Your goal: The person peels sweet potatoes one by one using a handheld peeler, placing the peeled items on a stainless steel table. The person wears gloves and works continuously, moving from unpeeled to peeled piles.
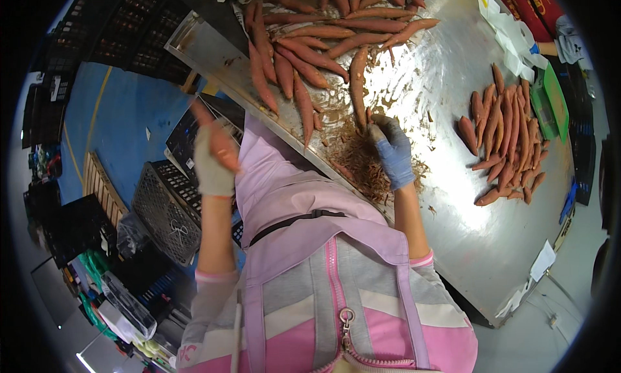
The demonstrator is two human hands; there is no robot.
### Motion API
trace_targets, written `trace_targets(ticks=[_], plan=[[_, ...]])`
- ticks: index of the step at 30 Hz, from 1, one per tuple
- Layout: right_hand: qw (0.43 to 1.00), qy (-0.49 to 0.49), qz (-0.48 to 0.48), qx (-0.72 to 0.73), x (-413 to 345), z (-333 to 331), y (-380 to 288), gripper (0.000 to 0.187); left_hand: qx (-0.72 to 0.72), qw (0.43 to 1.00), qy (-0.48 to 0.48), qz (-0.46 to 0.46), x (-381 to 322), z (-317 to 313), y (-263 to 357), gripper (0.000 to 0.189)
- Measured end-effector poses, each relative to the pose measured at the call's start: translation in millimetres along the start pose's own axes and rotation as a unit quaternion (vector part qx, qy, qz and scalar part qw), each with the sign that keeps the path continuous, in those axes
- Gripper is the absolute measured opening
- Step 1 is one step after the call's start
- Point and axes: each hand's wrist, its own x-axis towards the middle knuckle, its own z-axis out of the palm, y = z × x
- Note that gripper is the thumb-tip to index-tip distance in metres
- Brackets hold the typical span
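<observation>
My left hand (213,167), in a pale glove and blurred by motion, grips a sweet potato (224,147) beside the table, above the crates. Over the metal table, my right hand (394,152) in a blue glove has curled fingers at the lower end of a long sweet potato (358,84). A small reddish piece shows by these fingertips; whether they hold it cannot be made out. Brown root trimmings (359,162) lie heaped under and beside this hand. A larger pile of sweet potatoes (310,58) covers the table's far end.
Smaller sweet potatoes (509,125) are grouped on the metal table (465,256) at right, against a green plastic container (550,104). Another person's arm (548,48) reaches in at the upper right. A dark plastic crate (165,213) and a wooden pallet (104,186) stand at left.
</observation>
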Motion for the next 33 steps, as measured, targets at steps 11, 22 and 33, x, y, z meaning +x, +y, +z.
trace_targets(ticks=[11,22,33], plan=[[0.871,-0.017,0.009,-0.490,33,7,4,0.051,0.197,0.799,0.524,-0.222,-228,-288,-143,0.025],[0.885,-0.042,0.010,-0.464,59,5,10,0.045,0.589,0.713,0.379,-0.045,-109,-268,-92,0.031],[0.981,-0.064,-0.082,-0.161,-18,-1,-6,0.029,0.208,0.949,-0.228,-0.069,13,144,-63,0.048]])
